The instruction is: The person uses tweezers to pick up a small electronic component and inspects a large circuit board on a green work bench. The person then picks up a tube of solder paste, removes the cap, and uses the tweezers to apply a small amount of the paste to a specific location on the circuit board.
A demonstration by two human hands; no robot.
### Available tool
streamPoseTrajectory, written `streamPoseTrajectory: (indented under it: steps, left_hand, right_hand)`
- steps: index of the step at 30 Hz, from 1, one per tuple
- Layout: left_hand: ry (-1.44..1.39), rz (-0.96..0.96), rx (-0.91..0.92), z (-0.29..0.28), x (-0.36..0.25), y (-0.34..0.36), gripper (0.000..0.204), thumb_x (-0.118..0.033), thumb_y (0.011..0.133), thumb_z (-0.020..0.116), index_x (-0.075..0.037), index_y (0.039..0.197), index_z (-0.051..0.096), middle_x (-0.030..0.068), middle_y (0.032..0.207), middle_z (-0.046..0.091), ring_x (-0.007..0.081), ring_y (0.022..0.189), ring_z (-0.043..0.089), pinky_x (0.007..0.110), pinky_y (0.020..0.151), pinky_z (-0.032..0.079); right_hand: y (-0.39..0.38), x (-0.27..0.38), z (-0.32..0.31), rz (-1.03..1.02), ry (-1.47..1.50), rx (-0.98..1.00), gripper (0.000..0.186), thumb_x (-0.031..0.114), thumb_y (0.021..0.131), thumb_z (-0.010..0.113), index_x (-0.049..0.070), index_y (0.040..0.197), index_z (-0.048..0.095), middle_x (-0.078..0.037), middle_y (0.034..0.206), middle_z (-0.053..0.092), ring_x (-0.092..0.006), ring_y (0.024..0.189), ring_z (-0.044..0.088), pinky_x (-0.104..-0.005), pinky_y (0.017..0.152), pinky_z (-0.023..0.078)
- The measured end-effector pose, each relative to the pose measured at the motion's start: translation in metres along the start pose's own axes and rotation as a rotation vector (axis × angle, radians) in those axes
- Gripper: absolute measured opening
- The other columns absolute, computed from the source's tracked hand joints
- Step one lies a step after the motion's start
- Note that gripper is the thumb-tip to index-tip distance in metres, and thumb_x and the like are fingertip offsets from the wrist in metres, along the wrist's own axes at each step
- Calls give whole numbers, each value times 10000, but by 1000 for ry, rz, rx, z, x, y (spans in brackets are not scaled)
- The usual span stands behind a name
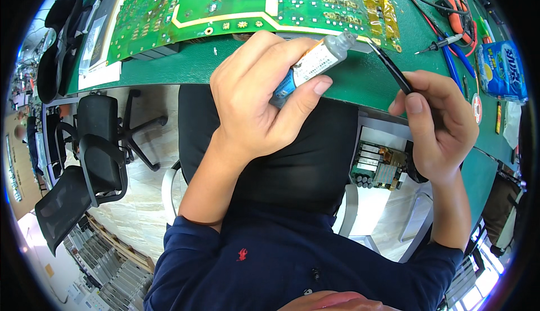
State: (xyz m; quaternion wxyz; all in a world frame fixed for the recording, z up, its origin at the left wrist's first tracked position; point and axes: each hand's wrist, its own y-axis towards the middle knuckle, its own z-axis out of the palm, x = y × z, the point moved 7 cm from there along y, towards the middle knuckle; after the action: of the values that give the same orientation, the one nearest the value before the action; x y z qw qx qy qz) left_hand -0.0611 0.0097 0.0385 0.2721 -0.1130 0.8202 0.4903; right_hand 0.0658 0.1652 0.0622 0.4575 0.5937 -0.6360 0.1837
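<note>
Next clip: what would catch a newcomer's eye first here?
At centre, the left hand grips a small glue-like tube, nozzle pointing right. The right hand holds a thin black tool whose tip is close to that nozzle. Behind them, a large green circuit board lies on the green bench.

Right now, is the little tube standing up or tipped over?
Tipped: the left hand holds the tube slanted, its grey nozzle aimed up-right toward the black tweezers.

Left hand (256, 94) raised, fingers curled in closed grip, thumb pressed across front. Right hand (441, 125) pinching, thumb on top, forearms bare.
</note>
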Motion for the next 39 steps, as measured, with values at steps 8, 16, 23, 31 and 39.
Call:
streamPoseTrajectory:
  steps: [8, 16, 23, 31, 39]
  left_hand:
    - [-37, 8, 78, 1, -3, -1, 307, -149, 800, 704, 63, 1009, 627, 99, 780, 573, 168, 658, 512, 246, 594, 394]
    - [-10, 4, 14, 0, -2, 1, 299, -150, 688, 757, -20, 943, 672, 80, 733, 597, 218, 588, 567, 295, 517, 437]
    - [-24, 23, 67, 1, -3, -1, 306, -156, 795, 707, 58, 1002, 634, 96, 758, 564, 170, 635, 506, 248, 577, 390]
    - [1, 0, 13, 0, -2, 0, 297, -155, 690, 757, -29, 945, 670, 76, 733, 595, 219, 585, 567, 296, 514, 434]
    - [-20, 9, -4, 0, -2, 1, 294, -131, 692, 754, -18, 950, 668, 84, 729, 593, 216, 582, 561, 293, 515, 432]
  right_hand:
    - [1, 3, 1, 0, -14, 26, 201, -8, 936, 504, -111, 1103, 548, -120, 836, 638, -122, 744, 616, -220, 679, 487]
    - [4, 3, 1, -51, 14, -96, 161, -51, 860, 583, -80, 1014, 624, -80, 723, 648, -90, 643, 628, -182, 564, 456]
    - [5, 5, 0, -74, -12, -81, 161, -57, 862, 586, -79, 1017, 623, -84, 729, 647, -97, 645, 633, -183, 563, 460]
    - [5, 7, 2, -79, -22, -75, 161, -67, 860, 585, -86, 1016, 621, -89, 730, 647, -108, 662, 643, -195, 582, 480]
    - [5, 8, -5, -99, -45, -74, 196, 19, 939, 520, -71, 1106, 568, -98, 795, 647, -82, 664, 589, -182, 572, 427]
